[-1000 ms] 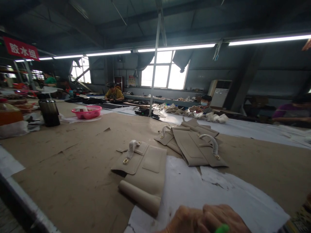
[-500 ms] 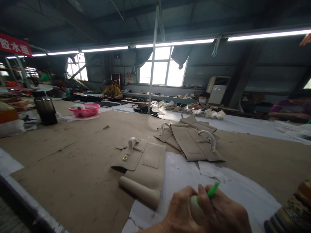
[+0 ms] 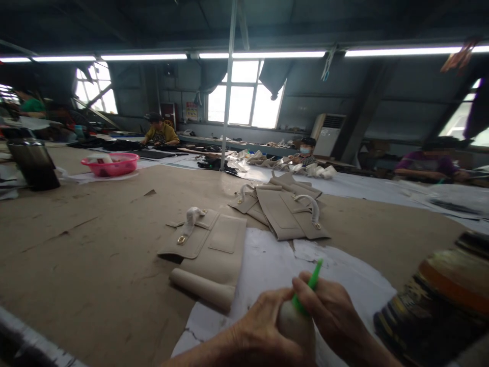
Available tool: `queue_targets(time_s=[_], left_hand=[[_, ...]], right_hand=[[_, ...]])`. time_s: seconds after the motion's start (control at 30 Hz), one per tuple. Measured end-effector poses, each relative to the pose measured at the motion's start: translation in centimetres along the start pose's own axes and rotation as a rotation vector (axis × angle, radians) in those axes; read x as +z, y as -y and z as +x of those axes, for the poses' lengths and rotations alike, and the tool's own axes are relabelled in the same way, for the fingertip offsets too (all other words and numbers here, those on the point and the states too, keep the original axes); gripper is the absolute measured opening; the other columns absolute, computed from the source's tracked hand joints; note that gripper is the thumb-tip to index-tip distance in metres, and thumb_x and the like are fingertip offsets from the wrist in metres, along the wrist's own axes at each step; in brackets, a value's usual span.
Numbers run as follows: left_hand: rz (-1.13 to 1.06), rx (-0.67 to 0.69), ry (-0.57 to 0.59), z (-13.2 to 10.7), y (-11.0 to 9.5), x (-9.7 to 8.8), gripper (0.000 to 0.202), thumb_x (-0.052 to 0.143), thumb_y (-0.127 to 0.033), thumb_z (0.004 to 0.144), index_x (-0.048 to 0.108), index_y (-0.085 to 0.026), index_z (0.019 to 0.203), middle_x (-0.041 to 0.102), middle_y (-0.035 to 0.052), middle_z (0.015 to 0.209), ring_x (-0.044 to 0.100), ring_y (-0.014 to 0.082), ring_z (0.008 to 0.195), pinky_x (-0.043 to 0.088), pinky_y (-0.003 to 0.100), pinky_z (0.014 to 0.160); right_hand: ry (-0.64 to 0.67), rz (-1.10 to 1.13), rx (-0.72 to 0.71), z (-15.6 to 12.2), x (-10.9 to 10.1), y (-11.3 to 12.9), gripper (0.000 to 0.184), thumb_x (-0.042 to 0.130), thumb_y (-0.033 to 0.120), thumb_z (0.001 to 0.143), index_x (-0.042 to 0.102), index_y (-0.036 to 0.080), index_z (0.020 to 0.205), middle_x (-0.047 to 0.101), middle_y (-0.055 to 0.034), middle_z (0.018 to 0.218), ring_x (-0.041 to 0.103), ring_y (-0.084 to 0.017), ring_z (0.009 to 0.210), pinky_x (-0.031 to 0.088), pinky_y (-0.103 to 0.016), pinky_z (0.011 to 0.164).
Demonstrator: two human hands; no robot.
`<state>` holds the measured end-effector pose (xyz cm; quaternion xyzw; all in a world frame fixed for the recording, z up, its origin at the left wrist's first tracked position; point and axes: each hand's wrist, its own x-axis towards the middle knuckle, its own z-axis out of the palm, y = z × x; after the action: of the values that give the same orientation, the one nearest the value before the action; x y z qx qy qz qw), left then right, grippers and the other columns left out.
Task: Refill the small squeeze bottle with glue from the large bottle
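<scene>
My left hand (image 3: 260, 326) is wrapped round the body of a small pale squeeze bottle (image 3: 296, 326) near the bottom edge. My right hand (image 3: 332, 316) pinches the bottle's green nozzle (image 3: 309, 288) at the top. Both hands hover over white paper (image 3: 275, 265) spread on the brown table (image 3: 95, 255). Just beyond lies a beige leather bag panel (image 3: 217, 250), its near end rolled up, with a handle and gold ring. A pile of similar beige panels (image 3: 284, 211) lies farther back.
A dark striped container (image 3: 439, 300) stands close at the right. A pink basin (image 3: 110, 164) and a dark metal flask (image 3: 32, 163) sit far left. A steel pole (image 3: 227, 86) rises mid-table. Other people work at tables along the back and right.
My hands have risen into view with the bottle, and the right hand now grips the green nozzle. The camera has turned right, bringing the striped container into view.
</scene>
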<state>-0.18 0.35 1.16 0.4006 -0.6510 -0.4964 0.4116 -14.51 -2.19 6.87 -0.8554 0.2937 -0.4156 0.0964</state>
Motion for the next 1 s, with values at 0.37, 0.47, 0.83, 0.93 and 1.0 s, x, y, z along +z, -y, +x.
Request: queue_targets(time_s=[0.37, 0.47, 0.83, 0.93, 1.0], left_hand=[[-0.090, 0.014, 0.014, 1.1, -1.0, 0.3, 0.045, 0.078, -0.019, 0.044, 0.062, -0.013, 0.086, 0.060, 0.0004, 0.077, 0.050, 0.0150, 0.065, 0.040, 0.024, 0.056], [-0.091, 0.031, 0.011, 1.1, -0.7, 0.6, 0.039, 0.076, -0.017, 0.045, 0.061, -0.015, 0.082, 0.061, -0.0004, 0.078, 0.052, 0.0156, 0.066, 0.041, 0.024, 0.056], [-0.043, -0.058, -0.091, 1.1, -1.4, 0.5, 0.040, 0.076, -0.018, 0.042, 0.055, -0.016, 0.076, 0.052, -0.0043, 0.064, 0.043, 0.0112, 0.058, 0.034, 0.022, 0.050], [-0.055, -0.059, -0.081, 1.3, -1.2, 0.3, 0.042, 0.077, -0.021, 0.043, 0.054, -0.017, 0.078, 0.053, -0.0045, 0.066, 0.044, 0.0114, 0.058, 0.034, 0.022, 0.050], [-0.059, -0.067, -0.082, 1.5, -1.0, 0.4, 0.042, 0.077, -0.023, 0.044, 0.052, -0.017, 0.078, 0.051, -0.0048, 0.066, 0.044, 0.0113, 0.059, 0.034, 0.022, 0.050]], right_hand=[[0.042, 0.262, 0.351, -0.9, 0.4, -0.3, 0.054, 0.035, 0.053, 0.098, 0.051, 0.014, 0.064, 0.046, 0.0025, 0.058, 0.044, -0.007, 0.049, 0.038, -0.021, 0.047], [0.037, 0.213, 0.280, -1.0, 0.2, 0.1, 0.053, 0.038, 0.054, 0.096, 0.052, 0.014, 0.064, 0.048, 0.0023, 0.058, 0.046, -0.008, 0.050, 0.038, -0.022, 0.049], [-0.272, -0.262, 0.220, -2.5, 0.1, -0.8, 0.044, 0.039, 0.041, 0.097, 0.053, 0.016, 0.064, 0.054, 0.0010, 0.056, 0.050, -0.010, 0.048, 0.039, -0.023, 0.049], [-0.338, -0.428, 0.235, -2.8, -2.4, -1.3, 0.043, 0.040, 0.046, 0.094, 0.058, 0.017, 0.068, 0.060, -0.0035, 0.061, 0.056, -0.014, 0.051, 0.040, -0.028, 0.051], [-0.387, -0.514, 0.303, -3.3, -5.0, -1.4, 0.045, 0.039, 0.049, 0.093, 0.063, 0.017, 0.072, 0.064, -0.0065, 0.065, 0.060, -0.019, 0.056, 0.042, -0.031, 0.054]])
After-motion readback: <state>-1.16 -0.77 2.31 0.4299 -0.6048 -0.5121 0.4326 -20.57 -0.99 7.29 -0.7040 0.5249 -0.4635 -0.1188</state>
